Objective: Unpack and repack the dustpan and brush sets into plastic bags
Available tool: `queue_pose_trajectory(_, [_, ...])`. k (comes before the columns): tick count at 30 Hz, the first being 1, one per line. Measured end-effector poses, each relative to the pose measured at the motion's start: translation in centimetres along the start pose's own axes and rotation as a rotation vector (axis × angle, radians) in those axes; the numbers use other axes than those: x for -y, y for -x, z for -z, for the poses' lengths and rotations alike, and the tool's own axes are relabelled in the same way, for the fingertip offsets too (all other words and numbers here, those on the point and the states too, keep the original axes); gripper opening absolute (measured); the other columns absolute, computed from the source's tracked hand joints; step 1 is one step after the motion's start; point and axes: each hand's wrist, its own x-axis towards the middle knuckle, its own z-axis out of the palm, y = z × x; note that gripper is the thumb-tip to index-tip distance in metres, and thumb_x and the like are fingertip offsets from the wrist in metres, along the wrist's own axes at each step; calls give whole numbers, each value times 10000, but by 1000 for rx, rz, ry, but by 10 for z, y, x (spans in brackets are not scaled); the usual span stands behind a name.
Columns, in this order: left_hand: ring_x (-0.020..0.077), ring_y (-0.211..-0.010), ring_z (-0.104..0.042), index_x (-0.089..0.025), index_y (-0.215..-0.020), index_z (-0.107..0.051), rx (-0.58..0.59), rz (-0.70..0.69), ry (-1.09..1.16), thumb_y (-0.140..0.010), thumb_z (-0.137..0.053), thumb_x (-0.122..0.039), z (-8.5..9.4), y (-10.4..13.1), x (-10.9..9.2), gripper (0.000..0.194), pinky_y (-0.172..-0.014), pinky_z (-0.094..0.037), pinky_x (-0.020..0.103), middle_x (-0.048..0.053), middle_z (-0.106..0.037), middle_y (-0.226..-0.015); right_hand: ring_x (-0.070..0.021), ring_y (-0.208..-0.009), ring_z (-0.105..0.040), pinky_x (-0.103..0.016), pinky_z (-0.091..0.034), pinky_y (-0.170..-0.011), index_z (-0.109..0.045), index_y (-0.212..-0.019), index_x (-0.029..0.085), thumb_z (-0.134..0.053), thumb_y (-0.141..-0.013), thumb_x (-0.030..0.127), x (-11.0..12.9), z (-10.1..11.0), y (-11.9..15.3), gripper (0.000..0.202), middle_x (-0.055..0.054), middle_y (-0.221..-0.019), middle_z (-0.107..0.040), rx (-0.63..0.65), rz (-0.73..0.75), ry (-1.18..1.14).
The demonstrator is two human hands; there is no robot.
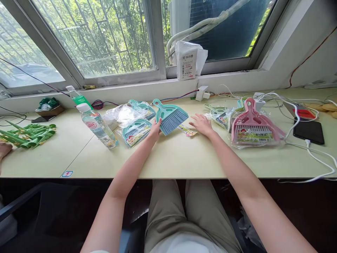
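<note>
My left hand (155,129) grips the left edge of a teal brush and dustpan set (170,115), its handle pointing up and its grey bristles facing me. Fingers spread, my right hand (201,124) is over the table and holds nothing. Between the hands a printed label card (187,130) lies flat, partly behind the brush. Left of my left hand are a wrapped teal set (135,132) and another teal one (142,106) behind it. Right of my right hand lie a wrapped green set (219,114) and a pink set (252,126) in clear plastic.
Two bottles, one clear (97,124) and one with a green label (78,97), stand at the left. Farther left are green strips (31,134) and another person's hand (4,149). A black phone (308,131) and white cables lie at the right.
</note>
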Motion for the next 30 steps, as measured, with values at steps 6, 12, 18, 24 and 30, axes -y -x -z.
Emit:
queue_pose_trajectory(6, [173,-938,-660,-252,-1193,-509,-35,-28,12,-869,-610,-538,3,-6,4,443,-787,-569,309,60,-655,-1093,-275,-1310,-491,-458,-366,-1078,-679,-1191,253,-628,-873,372,21,-2,-2,344,-83,-1415,-564,146,110,-46])
queue_pose_trajectory(12, [165,-930,-666,-243,-1197,-497,-80,-20,31,-856,-621,-554,3,-7,4,477,-769,-569,291,59,-660,-1099,-251,-1259,-535,-363,-391,-1076,-677,-1192,160,-597,-893,290,34,-5,0,336,-140,-1328,-604,112,192,-184])
queue_pose_trajectory(18, [175,-949,-669,-240,-1169,-503,-105,-7,77,-851,-604,-590,3,-5,2,484,-773,-575,301,62,-650,-1113,-251,-1141,-603,-354,-456,-1025,-679,-1223,175,-702,-796,200,41,-7,2,428,-142,-1284,-599,205,233,-223])
queue_pose_trajectory(24, [171,-944,-666,-239,-1152,-491,-100,-4,61,-844,-600,-609,3,-5,3,493,-771,-574,299,62,-641,-1132,-220,-1038,-642,-326,-483,-952,-667,-1240,192,-705,-772,186,36,5,2,470,-100,-1131,-683,266,216,-231])
queue_pose_trajectory(30, [169,-918,-655,-229,-1105,-508,-108,-11,70,-839,-637,-565,3,-4,2,447,-747,-565,305,56,-644,-1081,-226,-921,-667,-362,-515,-865,-673,-830,191,-736,-707,202,30,15,0,139,-49,-879,-710,255,49,-494])
